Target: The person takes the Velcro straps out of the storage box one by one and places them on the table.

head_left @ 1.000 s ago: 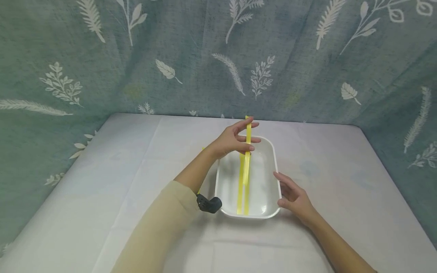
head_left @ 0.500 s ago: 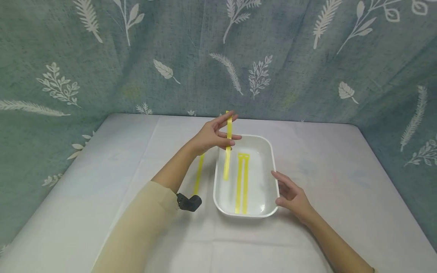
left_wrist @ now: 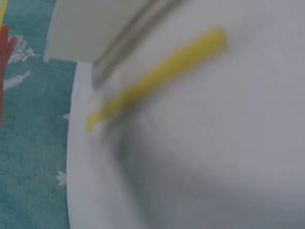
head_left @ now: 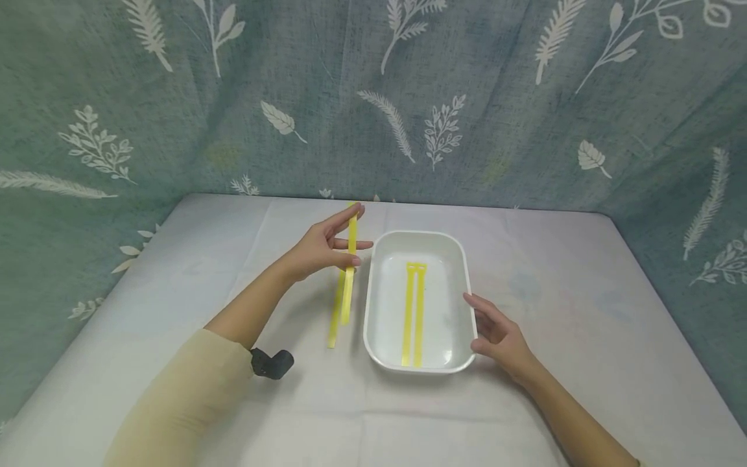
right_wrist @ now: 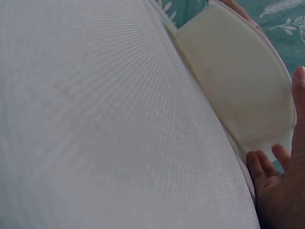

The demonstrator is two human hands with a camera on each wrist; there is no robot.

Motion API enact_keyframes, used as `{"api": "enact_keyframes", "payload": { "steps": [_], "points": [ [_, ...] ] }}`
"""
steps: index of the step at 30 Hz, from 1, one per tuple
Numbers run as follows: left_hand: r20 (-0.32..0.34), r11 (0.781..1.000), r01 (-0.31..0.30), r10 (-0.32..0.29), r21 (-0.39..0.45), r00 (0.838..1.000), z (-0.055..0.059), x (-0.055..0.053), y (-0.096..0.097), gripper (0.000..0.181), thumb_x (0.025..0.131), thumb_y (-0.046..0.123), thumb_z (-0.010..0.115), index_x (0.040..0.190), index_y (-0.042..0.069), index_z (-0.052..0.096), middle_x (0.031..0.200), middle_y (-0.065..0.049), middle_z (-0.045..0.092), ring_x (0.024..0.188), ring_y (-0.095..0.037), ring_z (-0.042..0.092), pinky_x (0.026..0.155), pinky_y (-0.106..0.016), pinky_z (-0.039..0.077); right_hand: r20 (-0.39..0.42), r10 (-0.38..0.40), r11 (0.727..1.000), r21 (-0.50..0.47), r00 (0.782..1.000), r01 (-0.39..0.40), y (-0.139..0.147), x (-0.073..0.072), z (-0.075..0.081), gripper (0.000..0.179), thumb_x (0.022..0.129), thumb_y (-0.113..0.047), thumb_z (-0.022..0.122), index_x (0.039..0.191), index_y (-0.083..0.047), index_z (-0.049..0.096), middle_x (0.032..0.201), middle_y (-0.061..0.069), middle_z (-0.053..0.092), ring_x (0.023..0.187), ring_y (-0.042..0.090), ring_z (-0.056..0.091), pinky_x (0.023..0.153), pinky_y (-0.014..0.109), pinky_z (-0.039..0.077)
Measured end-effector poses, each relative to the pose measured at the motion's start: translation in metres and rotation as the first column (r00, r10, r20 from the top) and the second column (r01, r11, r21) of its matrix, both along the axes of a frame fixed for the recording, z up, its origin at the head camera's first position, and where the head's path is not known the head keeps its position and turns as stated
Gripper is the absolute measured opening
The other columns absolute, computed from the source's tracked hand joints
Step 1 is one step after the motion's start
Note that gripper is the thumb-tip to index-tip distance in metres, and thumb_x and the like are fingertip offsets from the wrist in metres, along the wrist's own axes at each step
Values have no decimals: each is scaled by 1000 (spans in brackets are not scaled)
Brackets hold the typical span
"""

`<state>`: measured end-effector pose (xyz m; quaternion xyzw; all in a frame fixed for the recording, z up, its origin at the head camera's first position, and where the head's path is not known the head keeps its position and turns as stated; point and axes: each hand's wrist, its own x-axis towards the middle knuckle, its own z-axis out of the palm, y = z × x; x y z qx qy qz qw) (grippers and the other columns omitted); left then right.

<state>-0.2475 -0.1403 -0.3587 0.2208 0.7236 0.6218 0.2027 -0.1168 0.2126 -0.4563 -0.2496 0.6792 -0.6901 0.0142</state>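
My left hand (head_left: 318,250) pinches a narrow yellow strip (head_left: 353,233) upright between thumb and fingers, left of the white tray (head_left: 373,353). Below the held strip, a second yellow strip (head_left: 334,324) lies on the table; the left wrist view shows this yellow strip (left_wrist: 162,74) blurred, with a small bent end. Two more yellow strips (head_left: 406,318) lie side by side inside the tray, their wider ends away from me. At the tray's right side, my right hand (head_left: 504,340) rests fingertips and thumb against the rim. The right wrist view shows its fingers (right_wrist: 257,167) at the tray's outer wall (right_wrist: 238,71).
A pale cloth covers the table (head_left: 554,402). Behind it hangs a green leaf-print curtain (head_left: 327,97). A black wrist device (head_left: 272,364) sticks out from the left sleeve (head_left: 187,389) over the table.
My left hand has moved left with its strip, from above the tray to beside it, over the strip on the table. The two strips in the tray are now uncovered. My right hand stays put.
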Motion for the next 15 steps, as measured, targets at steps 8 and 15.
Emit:
{"api": "enact_keyframes", "payload": {
  "steps": [8,15],
  "points": [
    [24,998,3,-2,-65,1000,-24,16,-36,95,78,-3,73,151,31,23,158,7,16,121,-15,55,75,-33,57,-18,14,1000,-22,1000,-14,0,0,0,68,87,-16,69,142,6,35,146,1,40,129,11,45,102,20,38],
    [-105,995,-65,56,-77,993,-47,17,-56,95,77,-4,74,152,19,20,158,-8,16,117,-9,57,79,-28,55,-19,3,1000,-9,1000,-3,1,0,-1,67,86,-13,69,142,5,35,146,-4,40,129,9,45,102,19,38]
  ]
}}
